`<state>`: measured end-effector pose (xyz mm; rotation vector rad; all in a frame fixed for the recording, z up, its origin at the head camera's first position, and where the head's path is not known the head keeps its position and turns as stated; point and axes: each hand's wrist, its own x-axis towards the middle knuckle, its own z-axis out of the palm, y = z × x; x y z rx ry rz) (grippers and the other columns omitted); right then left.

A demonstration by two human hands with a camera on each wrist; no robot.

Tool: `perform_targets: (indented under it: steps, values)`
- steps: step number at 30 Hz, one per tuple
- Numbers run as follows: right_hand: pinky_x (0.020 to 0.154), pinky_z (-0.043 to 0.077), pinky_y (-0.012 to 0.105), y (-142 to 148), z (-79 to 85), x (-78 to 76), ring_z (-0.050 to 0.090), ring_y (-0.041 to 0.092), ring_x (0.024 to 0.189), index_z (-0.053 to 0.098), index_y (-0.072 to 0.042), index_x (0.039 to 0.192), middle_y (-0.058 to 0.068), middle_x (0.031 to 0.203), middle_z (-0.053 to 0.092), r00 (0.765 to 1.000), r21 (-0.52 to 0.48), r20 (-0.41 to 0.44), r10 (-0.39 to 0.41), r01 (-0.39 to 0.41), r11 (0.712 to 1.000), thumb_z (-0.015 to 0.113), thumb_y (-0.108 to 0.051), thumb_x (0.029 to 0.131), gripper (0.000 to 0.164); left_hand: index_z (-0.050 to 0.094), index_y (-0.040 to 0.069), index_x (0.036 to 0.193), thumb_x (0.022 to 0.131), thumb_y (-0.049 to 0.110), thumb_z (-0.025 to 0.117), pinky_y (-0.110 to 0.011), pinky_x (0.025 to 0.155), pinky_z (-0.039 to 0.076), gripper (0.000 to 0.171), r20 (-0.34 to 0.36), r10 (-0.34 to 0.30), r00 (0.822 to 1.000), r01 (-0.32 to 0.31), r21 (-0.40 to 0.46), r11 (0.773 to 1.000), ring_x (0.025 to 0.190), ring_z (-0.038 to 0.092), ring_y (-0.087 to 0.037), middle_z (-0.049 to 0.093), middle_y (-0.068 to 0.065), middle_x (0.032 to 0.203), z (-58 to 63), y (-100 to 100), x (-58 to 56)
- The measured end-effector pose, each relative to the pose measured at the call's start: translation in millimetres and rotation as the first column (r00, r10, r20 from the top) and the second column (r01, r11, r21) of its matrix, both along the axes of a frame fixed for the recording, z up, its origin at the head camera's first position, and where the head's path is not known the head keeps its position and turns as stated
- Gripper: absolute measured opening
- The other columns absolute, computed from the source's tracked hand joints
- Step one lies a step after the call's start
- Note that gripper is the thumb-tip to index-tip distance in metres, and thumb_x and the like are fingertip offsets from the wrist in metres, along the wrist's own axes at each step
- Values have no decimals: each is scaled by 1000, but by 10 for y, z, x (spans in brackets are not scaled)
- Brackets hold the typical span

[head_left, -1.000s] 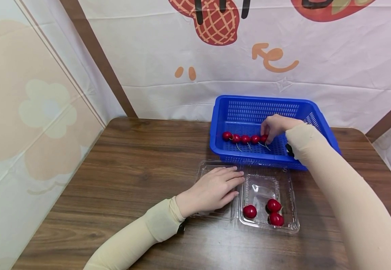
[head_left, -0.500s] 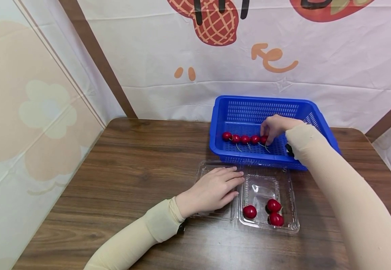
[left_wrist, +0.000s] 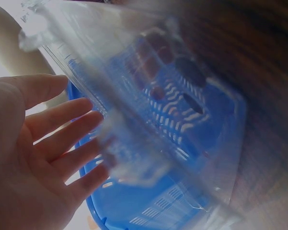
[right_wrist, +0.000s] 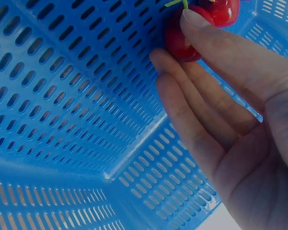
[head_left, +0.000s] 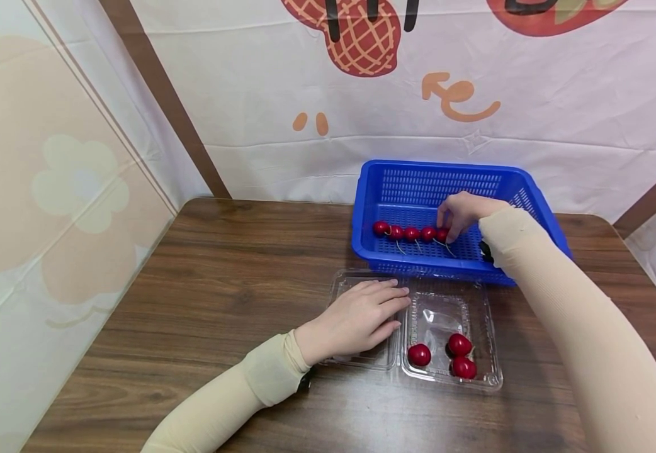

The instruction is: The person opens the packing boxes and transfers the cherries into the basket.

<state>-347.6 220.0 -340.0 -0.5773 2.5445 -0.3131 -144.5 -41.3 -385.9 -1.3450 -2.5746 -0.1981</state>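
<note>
My right hand [head_left: 464, 214] reaches into the blue plastic basket [head_left: 435, 264] and pinches the rightmost cherry [right_wrist: 179, 36] of a row between thumb and fingers. Its green stem sticks out past the thumb tip. Several more red cherries [head_left: 411, 234] lie in line to its left on the basket floor, stems toward me. My left hand [head_left: 356, 318] rests with straight fingers on the left half of a hinged clear plastic container [head_left: 435, 311]. In that container's right half sit a single cherry [head_left: 419, 355] and a touching pair of cherries [head_left: 461, 357].
The basket stands at the back of the brown wooden table [head_left: 209, 302], close to a white printed cloth [head_left: 260, 82] hanging behind. Directly in front of it lies the container. Another patterned cloth [head_left: 79, 207] borders the table's left side.
</note>
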Motion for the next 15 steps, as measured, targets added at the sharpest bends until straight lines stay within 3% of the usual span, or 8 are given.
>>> perform_targets:
  steps: [15]
  values:
    - [68, 58, 30, -9, -12, 1, 65, 17, 78, 65, 0, 104, 15, 99, 67, 1000, 2, 7, -1, 1, 1000, 79, -6, 72, 35, 59, 14, 129, 95, 31, 54, -34, 111, 34, 39, 0, -1, 1000, 1, 3, 1000, 132, 46, -20, 56, -2, 135, 29, -7, 16]
